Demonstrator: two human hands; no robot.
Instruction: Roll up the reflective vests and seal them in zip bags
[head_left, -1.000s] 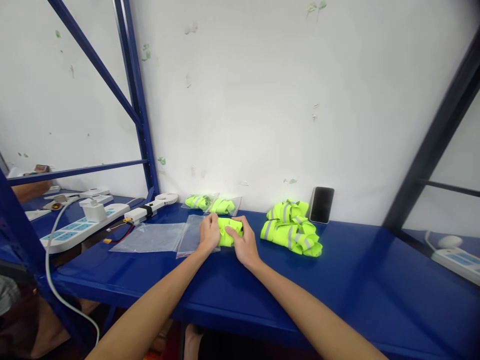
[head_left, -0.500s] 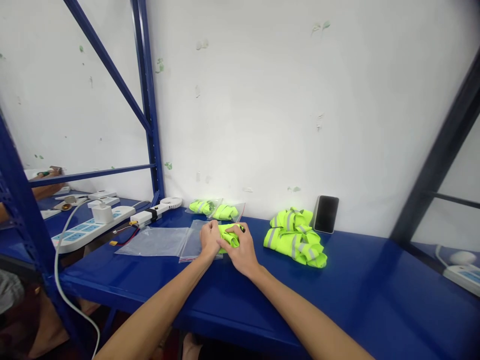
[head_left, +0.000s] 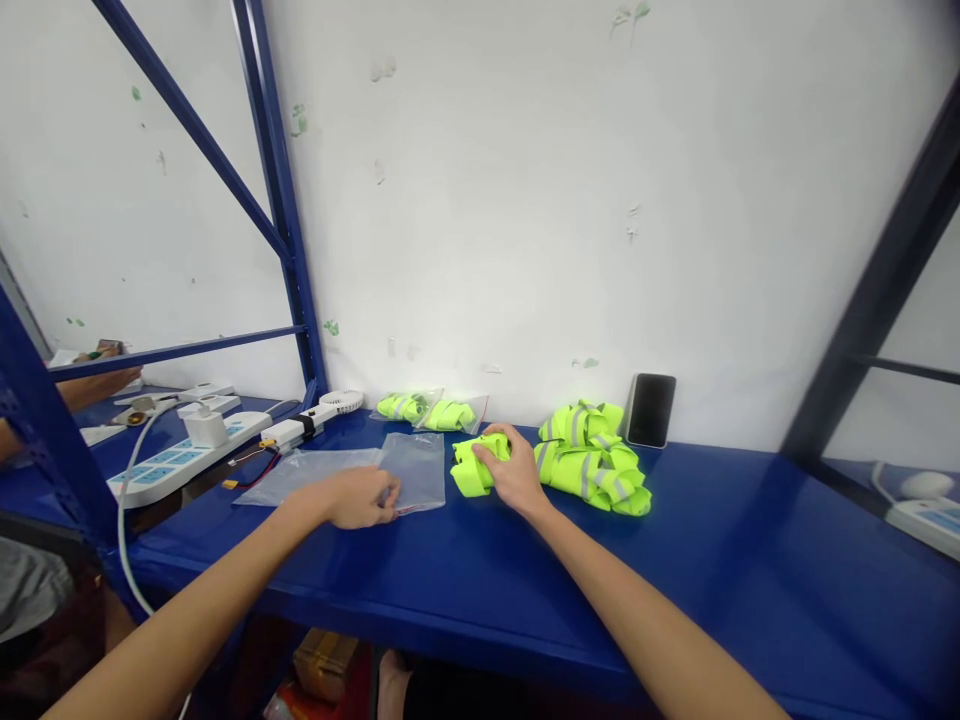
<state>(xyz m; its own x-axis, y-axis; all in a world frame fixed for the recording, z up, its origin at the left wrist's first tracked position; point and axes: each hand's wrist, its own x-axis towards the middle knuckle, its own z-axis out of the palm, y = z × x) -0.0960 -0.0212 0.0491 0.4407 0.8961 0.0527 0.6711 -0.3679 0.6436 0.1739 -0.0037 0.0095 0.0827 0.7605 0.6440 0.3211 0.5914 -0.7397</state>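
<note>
My right hand (head_left: 516, 470) grips a folded neon-yellow reflective strap (head_left: 469, 467), its thumb on top, just above the blue table. On the left, my left hand (head_left: 360, 497) has its fingers curled together at the lower left edge of a clear plastic bag (head_left: 420, 470) with a reddish line along its opening. A second clear bag (head_left: 300, 475) lies flat, partly under that hand. Right of my right hand sits a loose pile of neon-yellow reflective straps (head_left: 596, 475) with silver stripes.
Two bagged yellow straps (head_left: 450, 415) lie by the wall. A phone (head_left: 651, 410) leans there on the right. At left are a white power strip (head_left: 184, 455), a small fan (head_left: 341, 402) and wires (head_left: 262, 465). Blue shelf posts (head_left: 281, 200) rise beside the table (head_left: 712, 560). Another person's arm (head_left: 97, 388) shows far left.
My hands have parted. The left hand has let go of the folded strap and moved left to the bag's edge; the right has shifted slightly right with the strap. The view has shifted slightly.
</note>
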